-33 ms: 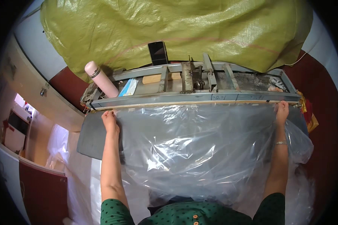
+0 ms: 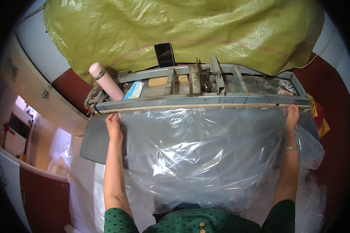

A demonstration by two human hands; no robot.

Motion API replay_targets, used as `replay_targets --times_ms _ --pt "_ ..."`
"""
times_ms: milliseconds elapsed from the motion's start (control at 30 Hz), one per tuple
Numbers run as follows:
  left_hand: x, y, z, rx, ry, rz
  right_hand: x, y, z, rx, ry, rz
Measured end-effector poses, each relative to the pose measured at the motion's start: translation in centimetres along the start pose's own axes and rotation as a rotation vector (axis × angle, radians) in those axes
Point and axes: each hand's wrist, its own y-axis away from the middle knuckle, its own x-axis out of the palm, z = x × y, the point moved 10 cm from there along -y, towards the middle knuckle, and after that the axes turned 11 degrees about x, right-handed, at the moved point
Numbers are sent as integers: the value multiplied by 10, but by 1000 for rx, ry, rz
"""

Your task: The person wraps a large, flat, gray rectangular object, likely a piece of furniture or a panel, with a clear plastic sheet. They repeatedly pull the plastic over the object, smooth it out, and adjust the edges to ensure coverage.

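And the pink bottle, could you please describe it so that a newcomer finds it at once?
In front of the big yellow-green sheet lies a long grey metal frame. Near its left end, beyond the left hand, the cylindrical bottle appears tilted to the left. Its rounded body and pale pink colour set it apart from the flat blue-and-white item beside it.

Clear plastic sheet (image 2: 206,143), glossy, wrinkled, spread over grey board (image 2: 99,136); far edge nearly straight along metal bar (image 2: 163,101), corners pinched in left hand (image 2: 113,126) and right hand (image 2: 292,114), near part draping loosely.
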Motion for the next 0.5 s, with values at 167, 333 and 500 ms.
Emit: replay_targets --times_ms 167,333,500 --pt "-3 80 -79 722 -1036 334 32 60 66 -184 375 -12" --pt "-20 100 -108 701 -1042 253 -6 153 123 -300 743 -8" --pt "25 153 -117 682 -630 462 -192 231 32 8 1182 155"
